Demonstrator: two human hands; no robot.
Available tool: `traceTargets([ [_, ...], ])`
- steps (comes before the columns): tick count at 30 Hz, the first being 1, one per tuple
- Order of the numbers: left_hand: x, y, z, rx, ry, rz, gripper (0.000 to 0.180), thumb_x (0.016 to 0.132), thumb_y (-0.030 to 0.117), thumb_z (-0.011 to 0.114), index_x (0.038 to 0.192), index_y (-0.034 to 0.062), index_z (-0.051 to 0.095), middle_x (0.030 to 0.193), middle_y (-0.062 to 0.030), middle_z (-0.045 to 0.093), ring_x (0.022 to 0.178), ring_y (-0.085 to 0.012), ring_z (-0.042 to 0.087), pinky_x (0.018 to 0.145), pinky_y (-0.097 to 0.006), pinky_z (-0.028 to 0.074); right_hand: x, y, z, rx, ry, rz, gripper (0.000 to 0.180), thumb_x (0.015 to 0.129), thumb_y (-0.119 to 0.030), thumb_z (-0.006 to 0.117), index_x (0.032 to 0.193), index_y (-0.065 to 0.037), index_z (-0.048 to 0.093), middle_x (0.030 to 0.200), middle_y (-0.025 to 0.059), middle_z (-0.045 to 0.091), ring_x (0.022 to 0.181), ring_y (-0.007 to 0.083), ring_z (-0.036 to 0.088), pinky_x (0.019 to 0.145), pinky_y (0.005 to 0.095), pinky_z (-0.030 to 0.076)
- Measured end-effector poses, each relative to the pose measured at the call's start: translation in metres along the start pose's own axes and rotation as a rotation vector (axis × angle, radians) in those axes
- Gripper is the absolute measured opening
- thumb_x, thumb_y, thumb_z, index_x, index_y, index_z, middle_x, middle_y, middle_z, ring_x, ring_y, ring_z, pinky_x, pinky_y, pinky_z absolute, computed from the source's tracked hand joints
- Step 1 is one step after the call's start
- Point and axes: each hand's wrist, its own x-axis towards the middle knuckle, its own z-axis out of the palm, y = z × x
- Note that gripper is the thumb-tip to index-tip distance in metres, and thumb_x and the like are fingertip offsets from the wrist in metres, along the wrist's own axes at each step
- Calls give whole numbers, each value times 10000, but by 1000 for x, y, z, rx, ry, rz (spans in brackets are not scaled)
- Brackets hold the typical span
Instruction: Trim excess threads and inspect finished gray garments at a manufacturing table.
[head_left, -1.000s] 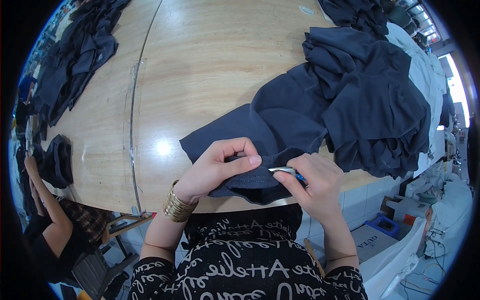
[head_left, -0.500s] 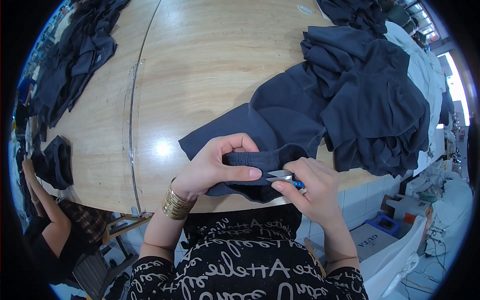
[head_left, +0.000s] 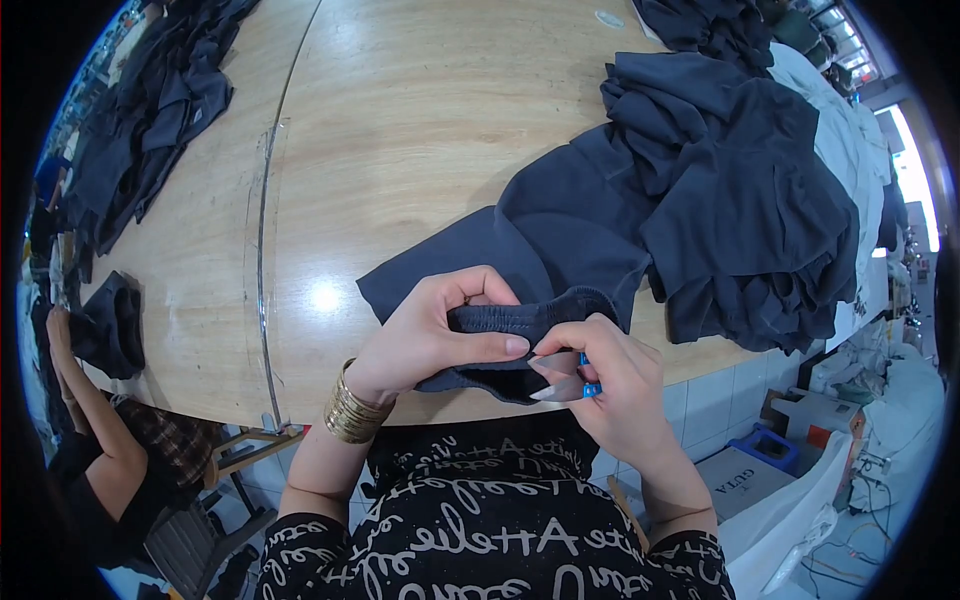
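A dark navy garment [head_left: 570, 215] lies partly on the table, its gathered elastic waistband [head_left: 500, 318] raised near the front edge. My left hand [head_left: 445, 325] is closed on the waistband, thumb on the near side and fingers curled behind it. In my right hand [head_left: 615, 380] sits a pair of thread snips [head_left: 565, 378] with blue parts, held in the palm with the blades pointing left. The right thumb is mostly hidden. Its index fingertip touches the band beside my left thumb; any thread pinched there is too small to make out.
A heap of dark garments [head_left: 750, 200] covers the table's right side, with pale cloth beyond it. More dark clothes [head_left: 160, 110] lie at the far left, where another person's arm [head_left: 90, 390] reaches to a dark piece [head_left: 110, 325]. Boxes [head_left: 745, 475] stand on the floor at right.
My right hand has turned, and its index finger has come onto the waistband. The snips' blades have dropped slightly away from the cloth. My left hand keeps nearly the same hold.
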Motion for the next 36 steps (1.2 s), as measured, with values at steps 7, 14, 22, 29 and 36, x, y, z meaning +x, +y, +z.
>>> traceTargets([
  [7, 0, -2, 0, 49, 6, 34, 185, 756, 55, 725, 856, 25, 573, 804, -1, 638, 738, -25, 553, 671, -182, 449, -2, -3, -2, -41, -77, 37, 285, 690, 99, 599, 918, -51, 519, 725, 40, 553, 561, 163, 558, 521, 250, 421],
  [14, -2, 0, -1, -49, 16, -15, 184, 756, 52, 724, 858, 25, 573, 804, -2, 638, 724, -23, 550, 663, -178, 447, 3, -2, -8, 182, -89, 135, 158, 826, 30, 589, 933, -31, 491, 753, 11, 524, 616, 52, 465, 548, 188, 367],
  [22, 0, -3, -2, -80, 11, -3, 187, 763, 56, 718, 875, 26, 571, 813, -7, 639, 731, -31, 570, 661, -180, 458, -1, 4, -6, 169, 28, 128, 219, 759, 28, 638, 931, -39, 521, 674, 42, 545, 573, 123, 574, 522, 248, 450],
  [29, -2, -4, -4, -73, 28, 0, 182, 768, 56, 714, 874, 28, 570, 817, -15, 642, 732, -35, 575, 674, -179, 461, 4, 3, -26, 4, -92, 132, 253, 735, -177, 731, 863, -40, 561, 659, 26, 541, 537, 156, 528, 500, 253, 410],
  [36, 0, -2, -2, -105, -9, -11, 184, 768, 58, 714, 881, 27, 573, 817, -16, 640, 735, -36, 576, 674, -179, 461, 2, 13, -19, -237, -75, -78, 259, 731, -255, 721, 805, -57, 571, 654, 34, 570, 545, 191, 554, 491, 283, 418],
])
